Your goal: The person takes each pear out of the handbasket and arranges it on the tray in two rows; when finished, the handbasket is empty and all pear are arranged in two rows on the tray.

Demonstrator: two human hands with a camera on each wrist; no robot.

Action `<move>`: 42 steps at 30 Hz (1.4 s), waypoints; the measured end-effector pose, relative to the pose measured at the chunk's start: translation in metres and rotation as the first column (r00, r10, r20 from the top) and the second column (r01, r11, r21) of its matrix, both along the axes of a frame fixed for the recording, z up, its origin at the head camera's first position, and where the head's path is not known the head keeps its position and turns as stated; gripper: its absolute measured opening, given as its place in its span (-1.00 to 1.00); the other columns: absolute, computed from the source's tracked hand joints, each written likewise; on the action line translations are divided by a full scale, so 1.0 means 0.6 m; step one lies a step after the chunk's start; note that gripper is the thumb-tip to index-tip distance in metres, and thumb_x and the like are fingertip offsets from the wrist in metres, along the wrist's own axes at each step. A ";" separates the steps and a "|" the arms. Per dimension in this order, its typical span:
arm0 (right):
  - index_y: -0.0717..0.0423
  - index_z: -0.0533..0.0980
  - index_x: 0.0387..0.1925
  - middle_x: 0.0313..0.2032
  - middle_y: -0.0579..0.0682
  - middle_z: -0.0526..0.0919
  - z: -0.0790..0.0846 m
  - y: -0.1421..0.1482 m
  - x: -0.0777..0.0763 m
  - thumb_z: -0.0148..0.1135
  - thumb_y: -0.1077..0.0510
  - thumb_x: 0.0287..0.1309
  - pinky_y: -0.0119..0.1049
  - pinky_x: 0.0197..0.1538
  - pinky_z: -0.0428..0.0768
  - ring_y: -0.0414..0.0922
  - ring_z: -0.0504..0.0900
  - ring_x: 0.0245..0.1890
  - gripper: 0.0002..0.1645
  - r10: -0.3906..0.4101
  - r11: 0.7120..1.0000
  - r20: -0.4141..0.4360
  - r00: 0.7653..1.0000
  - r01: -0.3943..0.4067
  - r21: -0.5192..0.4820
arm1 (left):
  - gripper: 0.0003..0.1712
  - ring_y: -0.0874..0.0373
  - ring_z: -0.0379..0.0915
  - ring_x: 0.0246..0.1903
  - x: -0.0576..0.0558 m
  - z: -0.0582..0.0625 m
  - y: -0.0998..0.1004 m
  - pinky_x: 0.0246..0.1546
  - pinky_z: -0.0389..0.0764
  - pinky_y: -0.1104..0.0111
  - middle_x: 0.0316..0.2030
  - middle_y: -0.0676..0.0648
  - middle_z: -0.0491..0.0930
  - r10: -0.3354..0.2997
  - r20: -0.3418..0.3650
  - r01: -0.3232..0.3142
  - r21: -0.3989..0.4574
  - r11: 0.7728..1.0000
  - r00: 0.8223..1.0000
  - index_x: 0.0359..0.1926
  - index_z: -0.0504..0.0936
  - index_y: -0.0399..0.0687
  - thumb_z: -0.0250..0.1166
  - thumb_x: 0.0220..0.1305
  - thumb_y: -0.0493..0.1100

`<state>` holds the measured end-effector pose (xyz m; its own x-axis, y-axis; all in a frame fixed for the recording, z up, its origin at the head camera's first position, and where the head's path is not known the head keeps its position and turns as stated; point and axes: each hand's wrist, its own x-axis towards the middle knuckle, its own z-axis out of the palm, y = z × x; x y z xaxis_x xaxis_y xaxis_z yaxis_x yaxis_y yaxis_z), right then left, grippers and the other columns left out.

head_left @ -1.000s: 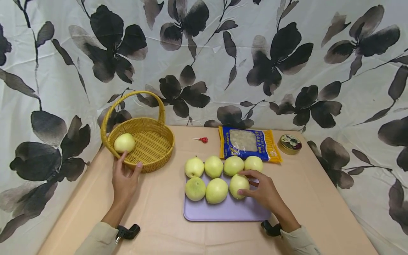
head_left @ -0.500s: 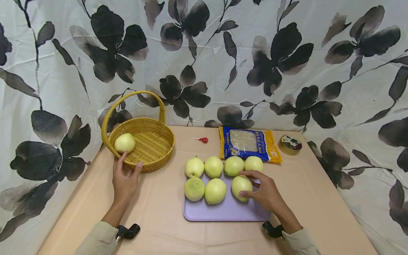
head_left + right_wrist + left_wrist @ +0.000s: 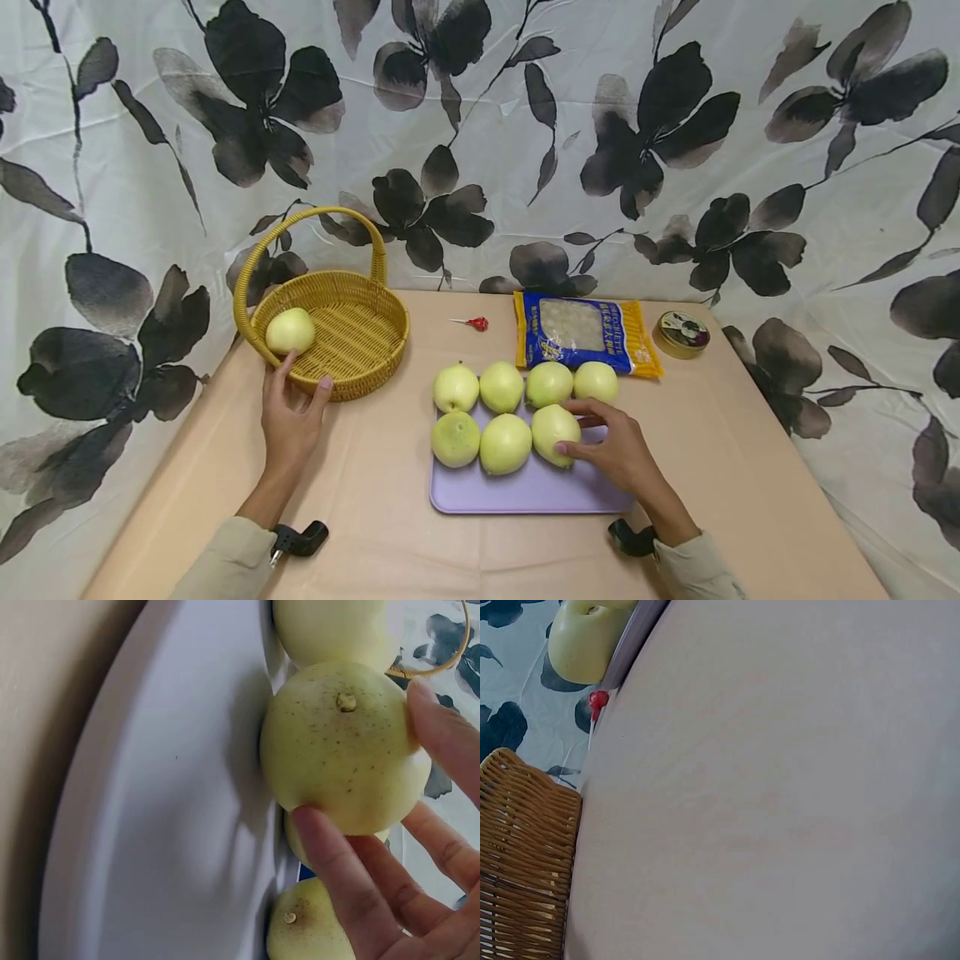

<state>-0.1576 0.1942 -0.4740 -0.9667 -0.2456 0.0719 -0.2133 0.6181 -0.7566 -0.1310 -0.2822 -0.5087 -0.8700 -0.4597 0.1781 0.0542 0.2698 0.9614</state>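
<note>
In the head view my right hand [image 3: 611,442] holds a pale green apple [image 3: 556,435] at the right end of the front row on the lilac tray [image 3: 525,498]. Thumb and fingers lie on opposite sides of this speckled apple [image 3: 341,750] in the right wrist view. It sits close beside the middle front apple [image 3: 506,444]. My left hand [image 3: 291,425] rests at the near rim of the yellow wicker basket [image 3: 367,379], thumb and index finger spread apart. One apple [image 3: 290,331] lies in the basket, at its left. The left wrist view shows no hand.
Several more apples [image 3: 501,386] stand in rows on the tray. Behind them lie a blue and yellow food packet [image 3: 573,333] and a round tin [image 3: 682,333]. A small red-headed item [image 3: 477,323] lies between basket and packet. Floral cloth [image 3: 525,150] hangs at the back.
My right hand shifted the held apple slightly right, away from the middle front apple, then back left beside it. The left hand stays at the basket; the head view tilts slightly.
</note>
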 end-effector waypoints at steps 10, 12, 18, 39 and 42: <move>-0.17 0.68 0.19 0.14 -0.01 0.77 0.004 0.001 0.004 0.78 0.00 -0.10 -0.20 0.00 0.80 0.05 0.75 0.12 -0.26 -0.033 0.999 0.045 0.998 0.035 -0.041 | -0.11 0.01 -0.17 0.70 0.003 -0.001 -0.009 0.56 0.34 -0.16 0.70 0.00 -0.13 0.005 0.000 -0.005 0.024 1.000 1.000 0.69 0.13 0.19 0.37 0.50 -0.06; -0.14 0.68 0.19 0.16 0.03 0.76 0.007 0.002 0.005 0.77 0.00 -0.09 -0.30 -0.04 0.80 0.06 0.75 0.12 -0.26 -0.033 0.998 0.051 0.998 0.036 -0.049 | -0.11 0.03 -0.18 0.70 0.004 -0.001 -0.010 0.56 0.33 -0.15 0.71 0.03 -0.16 0.005 -0.001 -0.005 0.028 1.000 1.000 0.69 0.13 0.19 0.37 0.50 -0.06; 0.00 0.66 0.22 0.14 0.16 0.74 0.027 -0.005 -0.002 0.75 0.08 -0.05 -0.12 0.07 0.83 0.16 0.72 0.14 -0.26 -0.023 0.998 -0.004 1.000 0.023 -0.055 | -0.11 0.02 -0.21 0.70 0.006 -0.001 -0.010 0.56 0.32 -0.16 0.73 0.06 -0.26 0.007 -0.005 -0.007 0.031 0.999 1.000 0.69 0.13 0.16 0.37 0.50 -0.07; -0.06 0.65 0.26 0.19 -0.05 0.73 0.167 -0.174 -0.069 0.72 0.06 0.01 -0.01 0.26 0.76 0.03 0.67 0.26 -0.27 0.218 0.973 -0.251 0.943 -0.229 -0.016 | -0.19 -0.02 -0.11 0.69 0.001 -0.001 -0.003 0.50 0.41 -0.22 0.70 -0.05 -0.07 0.030 0.008 -0.030 0.012 0.999 1.000 0.61 0.27 0.03 0.39 0.48 -0.03; -0.05 0.67 0.23 0.18 -0.05 0.74 0.179 -0.218 -0.083 0.73 0.06 0.00 -0.03 0.25 0.77 0.00 0.69 0.20 -0.29 0.274 0.954 -0.281 0.920 -0.297 -0.044 | -0.21 -0.03 -0.08 0.68 0.000 -0.001 -0.002 0.49 0.41 -0.23 0.67 -0.08 -0.01 0.033 0.000 -0.033 0.012 0.999 0.999 0.59 0.29 0.00 0.40 0.47 -0.04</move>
